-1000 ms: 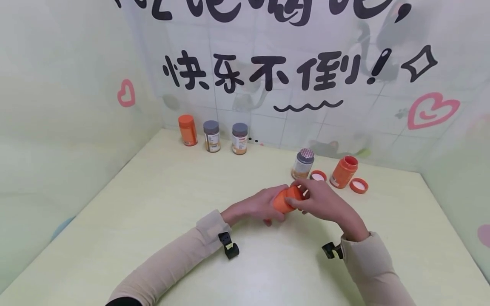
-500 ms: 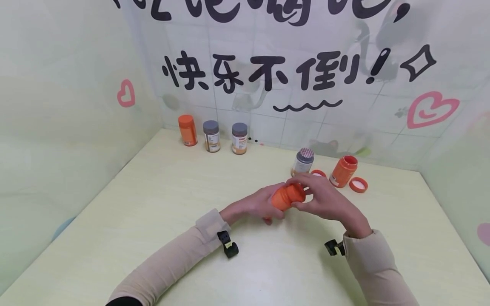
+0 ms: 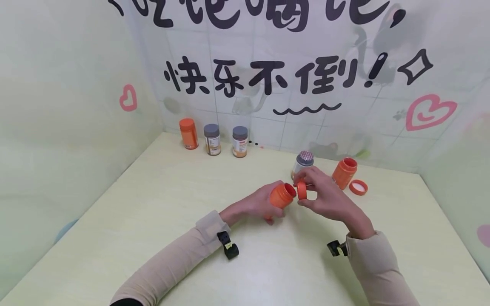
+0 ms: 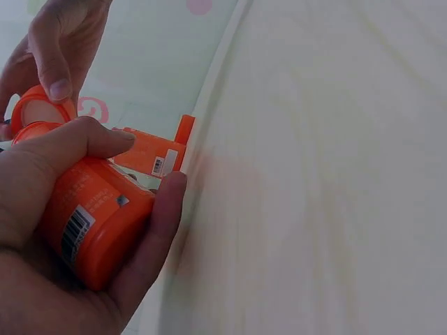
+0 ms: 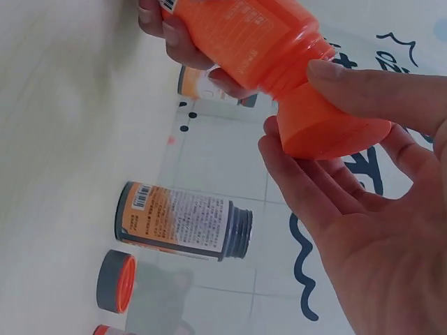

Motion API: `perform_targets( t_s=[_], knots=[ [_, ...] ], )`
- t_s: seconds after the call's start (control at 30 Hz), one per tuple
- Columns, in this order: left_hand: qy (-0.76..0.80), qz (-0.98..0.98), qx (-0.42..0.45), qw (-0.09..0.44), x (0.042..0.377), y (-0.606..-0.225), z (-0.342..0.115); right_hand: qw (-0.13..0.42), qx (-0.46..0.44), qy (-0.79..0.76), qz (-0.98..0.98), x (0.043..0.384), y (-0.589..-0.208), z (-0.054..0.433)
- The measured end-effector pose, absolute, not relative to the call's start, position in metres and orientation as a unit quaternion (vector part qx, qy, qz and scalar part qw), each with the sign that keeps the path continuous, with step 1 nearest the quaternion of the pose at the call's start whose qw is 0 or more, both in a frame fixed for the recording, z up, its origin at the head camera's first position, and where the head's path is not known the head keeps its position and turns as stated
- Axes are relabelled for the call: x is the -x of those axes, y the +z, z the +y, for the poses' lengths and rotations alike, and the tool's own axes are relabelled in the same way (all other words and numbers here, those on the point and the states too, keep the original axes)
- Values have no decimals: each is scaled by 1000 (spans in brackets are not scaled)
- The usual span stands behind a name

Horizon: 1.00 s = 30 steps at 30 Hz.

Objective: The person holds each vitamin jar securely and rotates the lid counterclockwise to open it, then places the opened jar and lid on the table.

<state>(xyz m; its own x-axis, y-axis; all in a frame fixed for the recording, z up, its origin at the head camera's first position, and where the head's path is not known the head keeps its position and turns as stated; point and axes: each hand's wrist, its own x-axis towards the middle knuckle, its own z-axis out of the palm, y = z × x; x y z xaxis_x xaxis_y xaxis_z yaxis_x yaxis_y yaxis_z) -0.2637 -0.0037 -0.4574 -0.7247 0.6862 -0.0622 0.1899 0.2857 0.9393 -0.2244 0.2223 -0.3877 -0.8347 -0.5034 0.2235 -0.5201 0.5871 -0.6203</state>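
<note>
My left hand (image 3: 262, 202) grips an orange plastic bottle (image 3: 278, 196) around its body, tilted with its mouth facing up and right. An orange screw cap (image 3: 302, 190) is pinched between the fingers and thumb of my right hand (image 3: 327, 197), just off the bottle's mouth. In the left wrist view the cap (image 4: 42, 110) shows its pale liner, close beside the bottle neck. Seen from the right wrist, the cap (image 5: 332, 125) overlaps the neck of the bottle (image 5: 244, 42), with the thumb along its rim.
Behind my right hand stand a grey bottle (image 3: 305, 157) with a patterned seal and an uncapped orange bottle (image 3: 344, 172). An upturned orange cap (image 3: 358, 187) lies beside them; a grey cap (image 5: 115, 281) lies nearby. Capped orange (image 3: 189, 135) and grey bottles (image 3: 212, 140) line the back left.
The orange cap has come away from the bottle and moved slightly right in my right hand, exposing the bottle's mouth. My left hand keeps its grip, almost unmoved.
</note>
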Motion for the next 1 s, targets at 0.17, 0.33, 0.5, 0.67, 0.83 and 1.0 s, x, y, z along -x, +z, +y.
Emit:
perform_targets(
  t_s=[0.17, 0.33, 0.5, 0.67, 0.83, 1.0],
  knots=[
    [548, 776, -254, 183, 271, -449, -6, 27, -272, 348, -897, 224, -385, 228],
    [619, 743, -189, 173, 285, -443, -14, 40, -247, 333, -909, 223, -382, 229],
    [649, 730, -146, 156, 306, -444, -25, 42, -234, 332, -913, 223, -382, 230],
    [626, 756, -137, 135, 329, -453, -35, 44, -236, 318, -917, 222, -387, 230],
    [608, 774, -125, 120, 349, -462, -38, 41, -239, 310, -919, 223, -390, 228],
    [587, 797, -104, 93, 360, -464, -38, 41, -236, 310, -920, 224, -394, 227]
  ],
)
